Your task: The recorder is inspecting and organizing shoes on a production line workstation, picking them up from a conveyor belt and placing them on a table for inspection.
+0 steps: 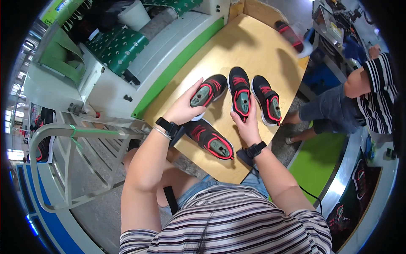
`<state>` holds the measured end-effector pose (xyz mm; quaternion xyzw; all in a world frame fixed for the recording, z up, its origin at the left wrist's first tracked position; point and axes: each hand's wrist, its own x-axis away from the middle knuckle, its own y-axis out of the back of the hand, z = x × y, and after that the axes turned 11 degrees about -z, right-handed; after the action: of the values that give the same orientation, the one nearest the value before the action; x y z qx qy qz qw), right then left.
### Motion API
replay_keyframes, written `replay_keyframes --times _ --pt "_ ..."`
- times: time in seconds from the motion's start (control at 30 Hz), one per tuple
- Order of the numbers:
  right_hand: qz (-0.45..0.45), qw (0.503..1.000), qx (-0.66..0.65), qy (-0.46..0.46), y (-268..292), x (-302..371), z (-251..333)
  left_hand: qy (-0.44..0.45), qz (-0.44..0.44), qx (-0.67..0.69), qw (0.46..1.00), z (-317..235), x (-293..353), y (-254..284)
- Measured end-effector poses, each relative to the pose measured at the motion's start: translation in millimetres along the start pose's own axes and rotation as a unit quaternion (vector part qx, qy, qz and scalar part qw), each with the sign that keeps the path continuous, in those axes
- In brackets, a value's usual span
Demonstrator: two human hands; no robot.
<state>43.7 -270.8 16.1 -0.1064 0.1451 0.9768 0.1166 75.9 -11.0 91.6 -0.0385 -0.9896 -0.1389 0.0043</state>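
Four black sneakers with red laces and red collar trim are around my hands, each with a green shoe last inside. My left hand [182, 111] is closed around the heel end of the left sneaker [216, 84], its toe pointing away to the right. My right hand [247, 125] grips the heel of the middle sneaker [237, 79], which points straight away from me. Just right of it lies another sneaker [262, 88] on the wooden board [211, 53]. Nearer to me, below my left hand, a sneaker [201, 134] rests with its heel toward me.
A machine with a green perforated belt [118, 48] borders the board on the left. Another sneaker [287, 34] is at the far right corner, partly blurred. A metal rail frame [63, 169] stands at left. A person in a striped shirt [376, 93] is at right, beside a green surface [317, 163].
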Motion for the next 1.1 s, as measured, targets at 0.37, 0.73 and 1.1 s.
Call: replay_keyframes --times 0.37,0.73,1.1 --pt "-0.016 1.000 -0.015 -0.007 0.7 0.4 -9.6 -0.106 -0.371 0.303 0.871 -133.2 -6.3 62.8" --pt "-0.020 0.962 -0.223 -0.155 47.4 -15.9 31.7 -0.143 -0.525 -0.095 0.833 -94.6 -64.5 119.1" --pt "0.069 0.948 -0.268 0.160 -84.0 -218.5 214.5 0.150 -0.194 -0.428 0.870 115.7 95.6 35.0"
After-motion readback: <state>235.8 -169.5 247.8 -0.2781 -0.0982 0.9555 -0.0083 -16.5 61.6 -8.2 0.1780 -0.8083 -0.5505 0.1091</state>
